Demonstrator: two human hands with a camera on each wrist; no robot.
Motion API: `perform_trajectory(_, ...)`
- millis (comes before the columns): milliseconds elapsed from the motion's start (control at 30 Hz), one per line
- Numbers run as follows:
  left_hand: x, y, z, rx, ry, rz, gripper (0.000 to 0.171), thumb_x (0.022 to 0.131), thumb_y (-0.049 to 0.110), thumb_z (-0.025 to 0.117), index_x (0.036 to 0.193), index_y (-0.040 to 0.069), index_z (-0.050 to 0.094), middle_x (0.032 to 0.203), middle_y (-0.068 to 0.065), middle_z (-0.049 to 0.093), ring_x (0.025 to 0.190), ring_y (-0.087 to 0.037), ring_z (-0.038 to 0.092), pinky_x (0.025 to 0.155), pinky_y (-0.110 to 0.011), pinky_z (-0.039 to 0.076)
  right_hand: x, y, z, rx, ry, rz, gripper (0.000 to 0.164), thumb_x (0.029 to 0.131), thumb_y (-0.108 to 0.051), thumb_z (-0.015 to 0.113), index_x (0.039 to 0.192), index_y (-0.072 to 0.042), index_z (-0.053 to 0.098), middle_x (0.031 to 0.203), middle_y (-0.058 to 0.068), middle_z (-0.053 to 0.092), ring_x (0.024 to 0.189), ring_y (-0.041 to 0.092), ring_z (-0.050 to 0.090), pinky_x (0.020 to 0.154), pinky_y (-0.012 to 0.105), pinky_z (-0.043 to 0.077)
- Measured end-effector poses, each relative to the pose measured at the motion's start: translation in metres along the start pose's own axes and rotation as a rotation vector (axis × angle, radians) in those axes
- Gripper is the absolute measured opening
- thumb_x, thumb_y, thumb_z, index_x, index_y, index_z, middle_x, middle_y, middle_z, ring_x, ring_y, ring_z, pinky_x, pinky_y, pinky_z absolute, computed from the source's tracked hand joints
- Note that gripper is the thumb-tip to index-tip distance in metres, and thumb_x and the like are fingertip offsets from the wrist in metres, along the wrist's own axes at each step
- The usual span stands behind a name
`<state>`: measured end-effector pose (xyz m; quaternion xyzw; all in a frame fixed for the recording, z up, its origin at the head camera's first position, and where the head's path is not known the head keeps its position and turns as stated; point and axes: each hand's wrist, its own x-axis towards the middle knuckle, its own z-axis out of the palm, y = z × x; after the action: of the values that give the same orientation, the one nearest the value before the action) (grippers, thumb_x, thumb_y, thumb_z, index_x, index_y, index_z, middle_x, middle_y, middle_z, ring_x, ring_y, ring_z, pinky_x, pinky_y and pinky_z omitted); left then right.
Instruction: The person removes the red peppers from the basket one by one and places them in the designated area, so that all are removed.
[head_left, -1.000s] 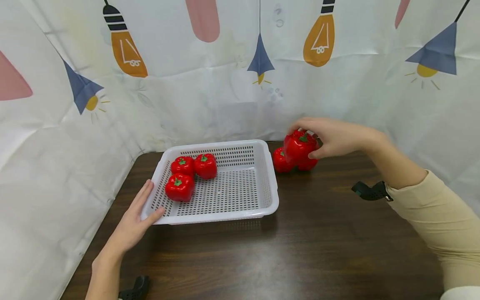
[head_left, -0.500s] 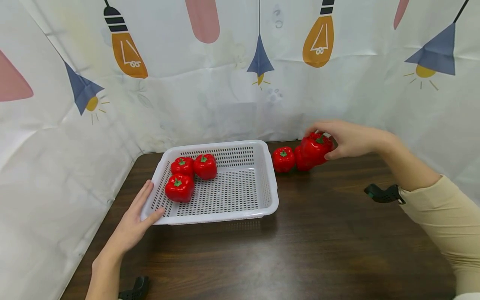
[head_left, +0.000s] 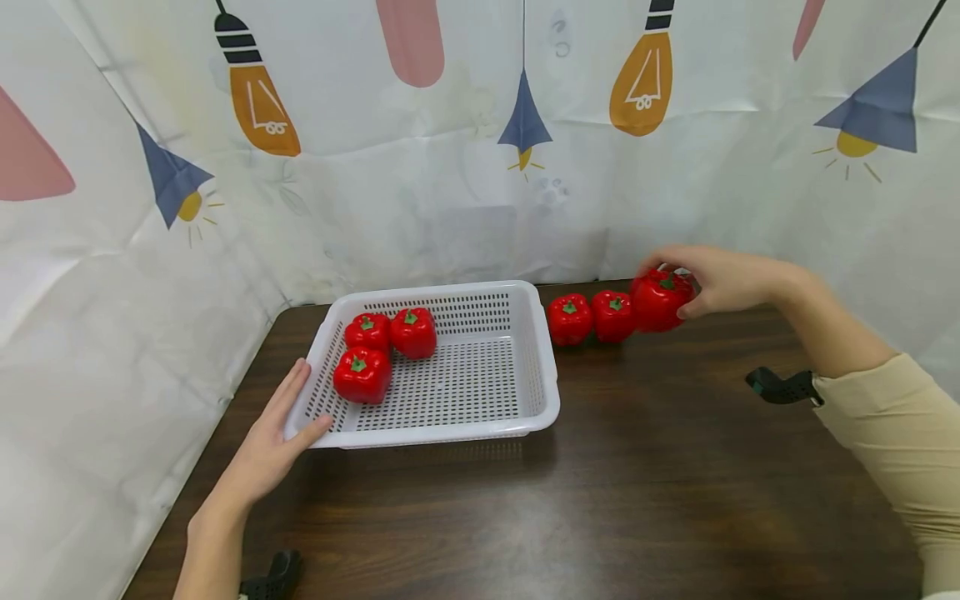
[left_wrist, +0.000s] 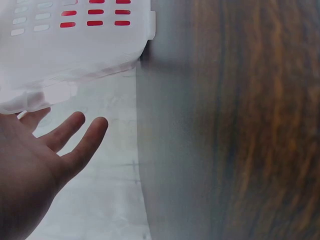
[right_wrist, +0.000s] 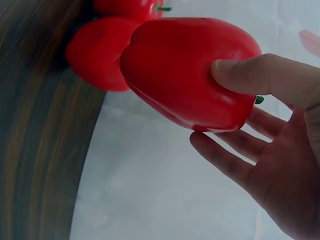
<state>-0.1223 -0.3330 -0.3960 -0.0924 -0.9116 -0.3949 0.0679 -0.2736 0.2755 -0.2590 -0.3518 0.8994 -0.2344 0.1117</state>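
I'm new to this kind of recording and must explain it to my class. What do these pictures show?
There is no machine here; somebody works bare-handed. The wide view comes from a camera worn on the head, looking forward and down. The two close views come from cameras worn on each wrist. On the dark table sits a white basket holding three red peppers. The left hand rests on the basket's near left corner. The right hand grips another red pepper, beside two loose peppers on the table.
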Motion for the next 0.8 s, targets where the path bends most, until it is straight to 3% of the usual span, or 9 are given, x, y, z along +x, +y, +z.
perform_trajectory(333, 0.001, 0.002, 0.000, 0.012, 0.000, -0.006, 0.088, 0.096, 0.030, 0.070, 0.166, 0.017, 0.019, 0.172, -0.008, 0.009, 0.150, -0.049, 0.018, 0.106, -0.078, 0.022, -0.005, 0.027, 0.002, 0.009, 0.007, 0.065, 0.061, 0.077, 0.015, 0.074, 0.132, -0.005, 0.056, 0.126, 0.010, 0.059, 0.113, 0.032, 0.056, 0.085, 0.046, 0.053)
perform_trajectory(800, 0.001, 0.001, 0.000, 0.011, -0.003, -0.013, 0.087, 0.096, 0.031, 0.070, 0.166, 0.018, 0.019, 0.172, -0.006, 0.008, 0.149, -0.048, 0.019, 0.106, -0.078, 0.023, -0.001, 0.070, 0.023, 0.086, 0.006, 0.102, 0.064, 0.077, 0.013, 0.074, 0.136, -0.003, 0.053, 0.129, 0.015, 0.058, 0.113, 0.035, 0.054, 0.082, 0.044, 0.053)
